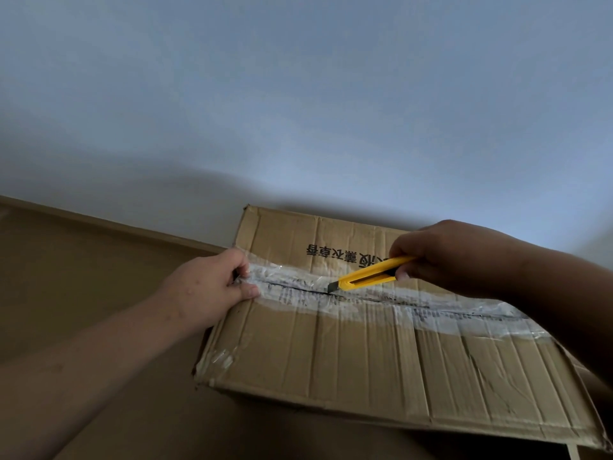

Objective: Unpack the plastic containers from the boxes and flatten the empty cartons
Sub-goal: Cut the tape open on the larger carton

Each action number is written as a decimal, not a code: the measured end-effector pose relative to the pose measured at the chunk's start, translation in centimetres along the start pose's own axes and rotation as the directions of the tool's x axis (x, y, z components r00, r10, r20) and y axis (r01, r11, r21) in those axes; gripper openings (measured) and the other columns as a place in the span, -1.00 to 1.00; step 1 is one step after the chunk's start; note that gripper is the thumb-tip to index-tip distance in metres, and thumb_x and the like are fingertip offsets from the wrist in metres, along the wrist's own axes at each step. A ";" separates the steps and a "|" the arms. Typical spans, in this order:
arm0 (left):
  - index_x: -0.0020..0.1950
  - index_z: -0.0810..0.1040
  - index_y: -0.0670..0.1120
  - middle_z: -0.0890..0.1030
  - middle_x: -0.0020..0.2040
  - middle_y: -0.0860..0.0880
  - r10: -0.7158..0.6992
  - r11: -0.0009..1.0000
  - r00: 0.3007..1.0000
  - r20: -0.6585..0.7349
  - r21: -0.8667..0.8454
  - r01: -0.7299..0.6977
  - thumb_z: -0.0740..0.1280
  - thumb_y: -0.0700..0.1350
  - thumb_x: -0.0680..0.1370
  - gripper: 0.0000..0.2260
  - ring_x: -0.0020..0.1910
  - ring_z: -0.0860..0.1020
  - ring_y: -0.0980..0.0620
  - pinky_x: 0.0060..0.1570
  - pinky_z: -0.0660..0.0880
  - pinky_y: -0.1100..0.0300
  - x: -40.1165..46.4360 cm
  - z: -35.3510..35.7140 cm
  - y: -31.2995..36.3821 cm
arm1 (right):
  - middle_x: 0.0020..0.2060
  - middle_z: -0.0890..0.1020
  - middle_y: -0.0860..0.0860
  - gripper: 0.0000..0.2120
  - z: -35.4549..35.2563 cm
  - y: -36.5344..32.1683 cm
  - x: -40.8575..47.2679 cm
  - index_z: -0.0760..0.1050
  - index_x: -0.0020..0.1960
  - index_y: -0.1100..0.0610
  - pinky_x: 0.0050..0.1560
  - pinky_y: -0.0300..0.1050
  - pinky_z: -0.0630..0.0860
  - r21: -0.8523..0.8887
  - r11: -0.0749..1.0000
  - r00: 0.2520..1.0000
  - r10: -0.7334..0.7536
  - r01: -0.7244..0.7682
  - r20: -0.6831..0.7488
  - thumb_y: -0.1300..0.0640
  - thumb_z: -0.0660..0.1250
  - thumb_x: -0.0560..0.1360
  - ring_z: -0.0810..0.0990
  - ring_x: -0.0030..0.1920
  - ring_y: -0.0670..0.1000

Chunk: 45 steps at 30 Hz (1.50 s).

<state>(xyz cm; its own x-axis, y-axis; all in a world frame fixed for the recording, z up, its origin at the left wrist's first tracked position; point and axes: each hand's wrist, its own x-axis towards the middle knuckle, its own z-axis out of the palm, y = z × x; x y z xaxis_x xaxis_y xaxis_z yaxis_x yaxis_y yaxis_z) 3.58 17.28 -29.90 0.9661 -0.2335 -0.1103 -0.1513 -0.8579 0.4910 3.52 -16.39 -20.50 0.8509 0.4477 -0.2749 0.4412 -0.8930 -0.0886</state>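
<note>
Lying closed on a brown surface (pixel 99 287) by a pale wall (pixel 298 111) was a creased brown cardboard carton (pixel 365 353), its top seam covered with clear tape (pixel 414 313). At the carton's left seam end the left hand (pixel 212 287) pinched the tape edge with curled fingers. Over the seam's middle the right hand (pixel 454 254) was closed around a yellow plastic utility knife (pixel 368 277), blade tip touching the tape.
</note>
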 end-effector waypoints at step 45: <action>-0.15 0.44 0.23 0.51 -0.44 0.12 0.017 0.999 0.996 -0.091 -0.049 -0.021 0.17 0.63 0.22 -0.47 -0.50 0.46 0.02 -0.43 0.43 0.07 0.2 1.0 -1.9 | -0.14 0.47 -0.32 -0.87 -1.2 20.4 -17.6 0.30 0.06 -0.36 -0.04 -0.19 0.26 -0.642 0.739 0.914 0.379 -0.204 0.146 -0.28 0.13 0.52 0.53 -0.04 -0.31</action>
<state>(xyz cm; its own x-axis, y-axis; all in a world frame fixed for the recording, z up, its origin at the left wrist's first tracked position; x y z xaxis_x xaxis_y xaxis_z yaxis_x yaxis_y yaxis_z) 3.91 18.45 -31.71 0.9784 -0.2055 -0.0232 -0.1615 -0.8294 0.5347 -2.09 -42.42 -16.30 0.9033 0.0640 -0.4243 0.3353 -0.7223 0.6049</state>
